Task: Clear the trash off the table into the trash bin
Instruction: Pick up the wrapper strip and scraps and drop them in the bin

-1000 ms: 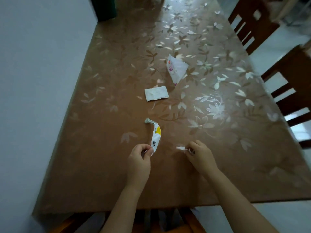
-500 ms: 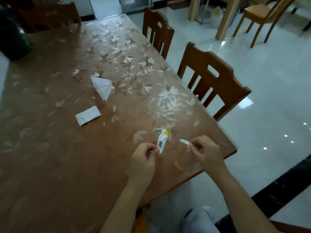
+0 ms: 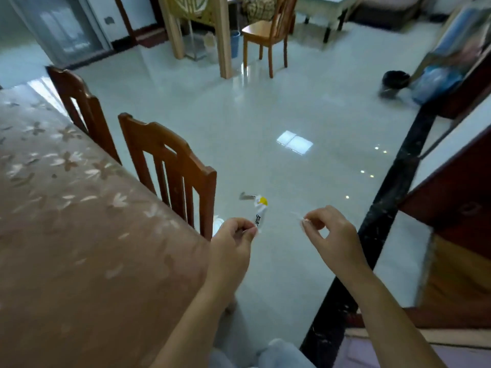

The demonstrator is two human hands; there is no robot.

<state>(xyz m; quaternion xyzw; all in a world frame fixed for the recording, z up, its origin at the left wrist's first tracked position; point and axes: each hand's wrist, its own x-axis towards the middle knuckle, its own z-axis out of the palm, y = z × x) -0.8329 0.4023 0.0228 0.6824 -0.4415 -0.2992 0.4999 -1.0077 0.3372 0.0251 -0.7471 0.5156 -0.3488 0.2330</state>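
Black bin [image 3: 395,79] well apart — wrapper [image 3: 259,212], scrap [image 3: 297,215] between fingers [image 3: 240,225].

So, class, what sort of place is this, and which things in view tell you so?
Most likely a home dining room: a table under a flowered cover, wooden slat-backed chairs drawn up beside it, a glossy tiled floor, and a dark bin across the room.

Daylight is glaring off the glossy floor [image 3: 294,142], motion blur is smearing the right edge, and wide-angle distortion is bending the bench [image 3: 66,208].
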